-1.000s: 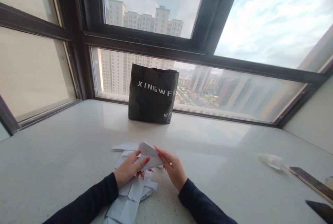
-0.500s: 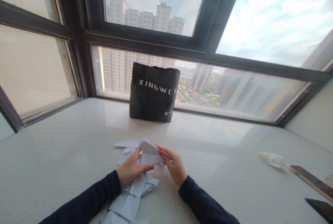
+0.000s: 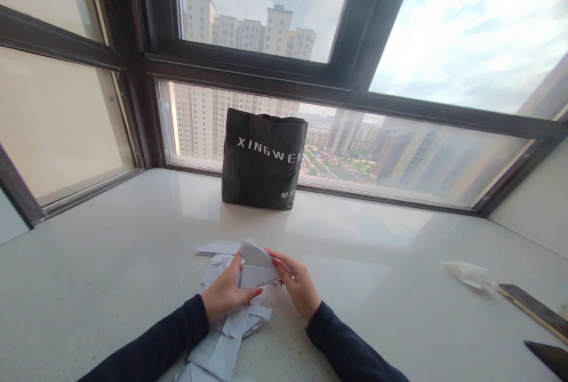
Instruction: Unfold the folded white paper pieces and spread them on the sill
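Observation:
A folded sheet of white paper (image 3: pixel 258 269), creased across its face, is held up between my two hands. My left hand (image 3: pixel 226 293) grips its left and lower edge, thumb in front. On the right side, my right hand (image 3: pixel 302 284) pinches the paper's corner between thumb and fingers. Beneath and around my left hand lies a loose heap of folded white papers (image 3: pixel 222 351), running toward the front edge of the view. Part of the heap is hidden by my left hand and the held sheet.
Behind my hands a black bag (image 3: pixel 264 172) with white lettering stands upright against the window. At the right lie a crumpled white wrapper (image 3: pixel 468 274), a phone (image 3: pixel 535 308) and a dark pointed object (image 3: pixel 550 358). All rest on a pale speckled countertop (image 3: pixel 377 305).
Both hands keep their hold on the paper, which looks slightly more tilted, with its crease plainer. The whole view has shifted very slightly.

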Demonstrator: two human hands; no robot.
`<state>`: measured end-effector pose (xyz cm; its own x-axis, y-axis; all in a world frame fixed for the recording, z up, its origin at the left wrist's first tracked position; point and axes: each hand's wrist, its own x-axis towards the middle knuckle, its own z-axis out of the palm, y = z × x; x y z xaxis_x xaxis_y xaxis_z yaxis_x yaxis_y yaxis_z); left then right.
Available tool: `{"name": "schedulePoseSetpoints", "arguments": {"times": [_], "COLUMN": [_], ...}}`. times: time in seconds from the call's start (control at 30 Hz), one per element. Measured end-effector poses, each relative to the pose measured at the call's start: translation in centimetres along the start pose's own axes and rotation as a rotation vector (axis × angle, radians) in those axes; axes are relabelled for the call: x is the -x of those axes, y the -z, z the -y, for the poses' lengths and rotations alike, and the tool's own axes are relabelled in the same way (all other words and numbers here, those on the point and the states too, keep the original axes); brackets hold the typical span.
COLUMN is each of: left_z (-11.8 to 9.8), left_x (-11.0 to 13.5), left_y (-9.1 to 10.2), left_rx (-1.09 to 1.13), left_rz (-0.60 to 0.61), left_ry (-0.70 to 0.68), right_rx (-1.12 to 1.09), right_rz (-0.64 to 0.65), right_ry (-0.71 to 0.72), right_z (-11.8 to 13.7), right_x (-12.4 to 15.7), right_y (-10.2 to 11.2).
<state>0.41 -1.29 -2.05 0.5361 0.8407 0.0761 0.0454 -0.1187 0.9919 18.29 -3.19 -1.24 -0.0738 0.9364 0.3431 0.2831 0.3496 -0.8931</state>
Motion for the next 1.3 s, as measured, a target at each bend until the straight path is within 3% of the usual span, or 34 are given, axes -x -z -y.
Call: {"name": "schedulePoseSetpoints", "arguments": {"times": [0.63, 0.77, 0.97, 1.13, 1.3], "left_z": [-0.2, -0.3, 0.2, 0.4, 0.3], "left_x": [-0.2, -0.2, -0.3, -0.8, -1.0], "left_y": [0.2, 0.1, 0.0, 0.3, 0.4], "left_rx": [0.098, 0.096, 0.113, 0.243, 0.201], "left_rz": [0.015, 0.027, 0.056, -0.013, -0.002], "left_ry": [0.007, 0.026, 0.024, -0.031, -0.020], "right_rx": [0.130, 0.291, 0.345, 0.380, 0.492], "right_rz": [0.046, 0.154, 0.219, 0.123, 0.024], "right_ry": [-0.010, 0.001, -0.013, -0.096, -0.133], "right_z": [-0.4, 0.2, 0.6, -0.8, -3.3], "right_x": [0.1, -0.5, -1.6, -2.8, -3.3], "right_y": [0.3, 1.7, 4.2, 7.1, 9.2]}}
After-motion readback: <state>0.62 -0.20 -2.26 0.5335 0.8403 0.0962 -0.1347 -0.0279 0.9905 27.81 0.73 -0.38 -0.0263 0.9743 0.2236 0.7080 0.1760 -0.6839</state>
